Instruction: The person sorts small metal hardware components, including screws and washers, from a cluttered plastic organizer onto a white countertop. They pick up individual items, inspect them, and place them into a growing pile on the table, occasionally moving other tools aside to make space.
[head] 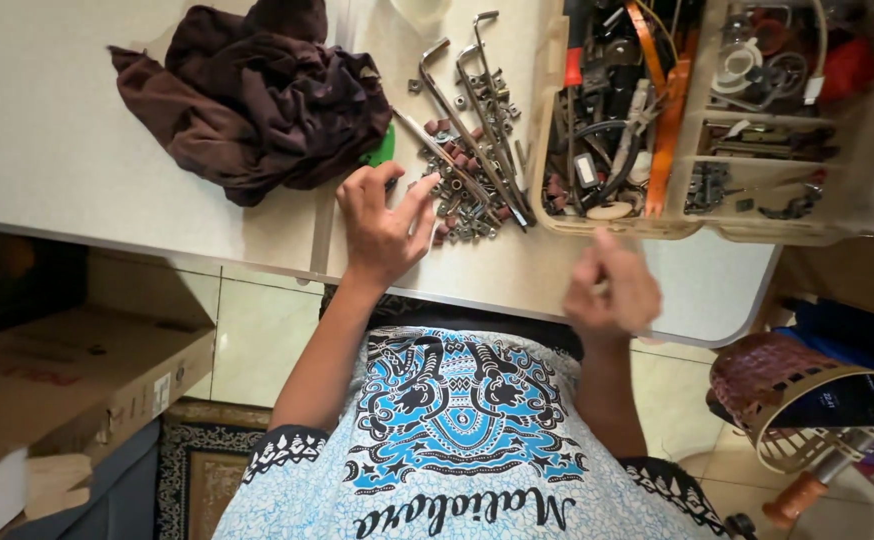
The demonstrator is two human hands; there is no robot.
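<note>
My left hand [384, 228] lies flat on the white table [77, 150], fingers spread, its fingertips at the edge of a pile of small nuts, bolts and bits [462, 195]. Several long bent hex keys [477, 110] lie across that pile. My right hand [612, 290] is blurred near the table's front edge, fingers curled; whether it pinches a small piece I cannot tell. A green object [384, 150] peeks out beside my left hand, partly under a cloth.
A crumpled dark maroon cloth [257, 100] lies on the table at the left. A clear compartment box [697, 120] full of tools, cables and parts stands at the right. A cardboard box [77, 370] and a woven basket [787, 390] sit below on the floor.
</note>
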